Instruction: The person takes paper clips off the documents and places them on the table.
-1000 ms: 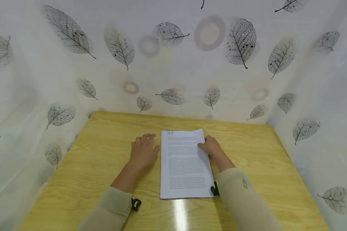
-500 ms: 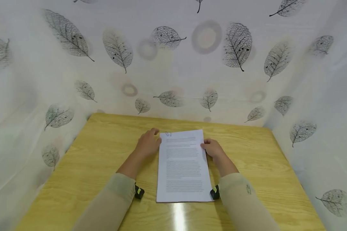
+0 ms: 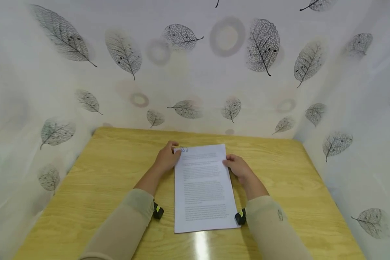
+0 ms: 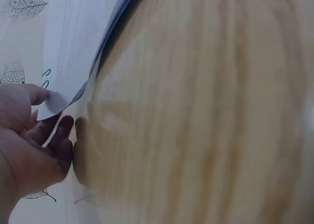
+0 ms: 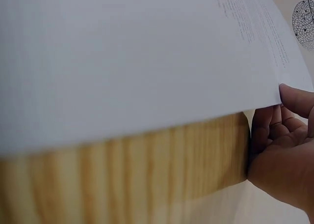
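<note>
A stack of printed paper sheets [image 3: 201, 187] lies in the middle of the table in the head view, its top part slightly raised. Two paper clips [image 3: 184, 149] sit at its upper left edge, and they show as green loops in the left wrist view. My left hand [image 3: 166, 158] pinches the upper left corner, thumb [image 4: 39, 94] on top and fingers beneath. On the opposite side my right hand [image 3: 239, 167] pinches the right edge near the top, its thumb [image 5: 296, 98] over the paper and the other fingers curled below.
The yellow wood-grain table [image 3: 117, 159] has its back edge against a pale leaf-print curtain [image 3: 195, 79], which also hangs at both sides. A small black device [image 3: 157, 211] is at my left wrist, another black device [image 3: 241, 216] at my right.
My left hand has come rightward from the bare table and taken hold of the paper's upper left corner. The right hand keeps its grip, and the stack has shifted slightly left and nearer.
</note>
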{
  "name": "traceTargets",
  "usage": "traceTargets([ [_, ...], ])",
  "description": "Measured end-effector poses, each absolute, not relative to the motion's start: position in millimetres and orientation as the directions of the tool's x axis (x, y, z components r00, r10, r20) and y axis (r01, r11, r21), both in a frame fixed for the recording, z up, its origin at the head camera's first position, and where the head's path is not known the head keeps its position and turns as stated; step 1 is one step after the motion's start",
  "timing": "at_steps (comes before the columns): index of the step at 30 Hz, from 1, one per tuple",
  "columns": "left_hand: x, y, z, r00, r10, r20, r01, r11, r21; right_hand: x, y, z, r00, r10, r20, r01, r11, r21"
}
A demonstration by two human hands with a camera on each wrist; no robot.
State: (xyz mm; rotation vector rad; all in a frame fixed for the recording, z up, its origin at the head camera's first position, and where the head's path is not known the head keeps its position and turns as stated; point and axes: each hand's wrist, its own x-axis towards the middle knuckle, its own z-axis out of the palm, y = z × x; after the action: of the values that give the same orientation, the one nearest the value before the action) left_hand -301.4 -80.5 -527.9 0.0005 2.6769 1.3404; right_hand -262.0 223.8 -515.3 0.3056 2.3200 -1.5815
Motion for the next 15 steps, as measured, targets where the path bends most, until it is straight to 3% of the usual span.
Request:
traceTargets([
  [7,-301.8,-80.0,-527.1,-0.996,0.081,-0.028,0.022,0.555,0.832,-265.1,226.9,-516.0,-0.935,-0.045,-0.351,0.319,0.325,-0.89],
  [15,-296.3,-74.0,-524.2,-0.998,0.06,-0.005,0.028,0.534,0.845,-263.5,231.4,-520.3,-0.933,-0.06,-0.356,0.325,0.292,-0.9],
])
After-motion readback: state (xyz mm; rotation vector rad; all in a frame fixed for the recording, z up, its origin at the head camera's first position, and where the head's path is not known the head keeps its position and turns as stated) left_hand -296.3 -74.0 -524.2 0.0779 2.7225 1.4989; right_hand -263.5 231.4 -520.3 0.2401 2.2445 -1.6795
